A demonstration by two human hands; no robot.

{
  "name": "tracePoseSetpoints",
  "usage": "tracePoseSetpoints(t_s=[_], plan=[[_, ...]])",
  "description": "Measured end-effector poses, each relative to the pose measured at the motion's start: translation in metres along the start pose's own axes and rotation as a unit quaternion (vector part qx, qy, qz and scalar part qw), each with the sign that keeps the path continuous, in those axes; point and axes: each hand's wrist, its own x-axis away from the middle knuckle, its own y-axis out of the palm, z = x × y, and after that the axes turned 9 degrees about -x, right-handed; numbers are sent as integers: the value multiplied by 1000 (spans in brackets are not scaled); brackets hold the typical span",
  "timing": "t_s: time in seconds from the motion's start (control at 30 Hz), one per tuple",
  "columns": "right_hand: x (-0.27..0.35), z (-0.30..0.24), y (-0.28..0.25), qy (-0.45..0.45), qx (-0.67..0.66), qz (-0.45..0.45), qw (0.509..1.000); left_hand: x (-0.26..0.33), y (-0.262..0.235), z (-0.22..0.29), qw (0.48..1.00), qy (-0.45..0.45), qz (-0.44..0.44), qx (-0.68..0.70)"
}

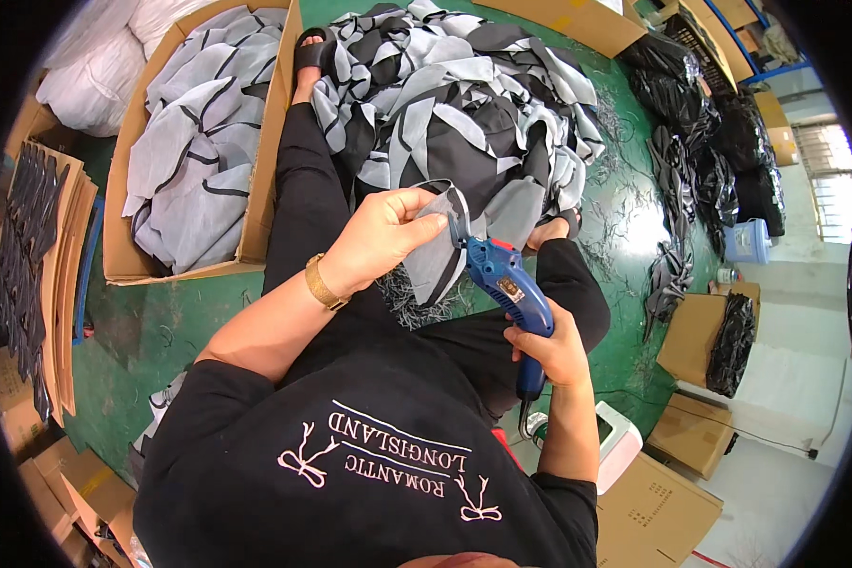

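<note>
My left hand (pixel 388 234), with a gold watch on its wrist, pinches the edge of a grey fabric piece (pixel 433 260) that has a black border strip. My right hand (pixel 551 343) is wrapped round the handle of blue electric scissors (pixel 504 280), their cord leaving the lower end. The cutting head of the scissors is at the fabric's right edge, close to my left fingertips; whether the blade touches the cloth I cannot tell. Beyond my hands, between my feet, lies a big heap of grey and black fabric pieces (pixel 464 123).
On the left stands an open cardboard box (pixel 114 218) filled with similar grey pieces. Thread scraps (pixel 417 301) litter the green floor (pixel 161 346). Black plastic bags (pixel 719 142) and cardboard boxes (pixel 696 431) line the right side. Flattened cardboard (pixel 66 293) leans at far left.
</note>
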Motion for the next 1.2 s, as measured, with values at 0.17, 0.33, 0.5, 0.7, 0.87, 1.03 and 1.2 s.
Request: tracePoseSetpoints(t_s=[0.17, 0.33, 0.5, 0.7, 0.87, 1.03, 1.2], plan=[[-2, -3, -3, 12, -29, -16, 999, 2, -6, 9, 994, -13, -38, -98], [-2, -6, -6, 0, -8, -22, 1000, 4, -7, 24, 989, 7, -69, -127], [-4, -13, -11, -9, 28, -21, 999, 1, -10, 23, 983, 15, -99, -156], [-24, -17, -2, -50, -99, -13, 994, -3, -11, 20, 987, -11, -90, -131], [-29, -15, 2, -82, -176, 11, 981, -7, -21, 8, 998, -43, -41, 16], [-32, -4, 0, -69, -152, 15, 986, -7, -37, 8, 996, -45, 10, 73], [-42, 4, -15, -66, -171, 47, 982, 11, -109, 26, 952, 84, 287, 61]])
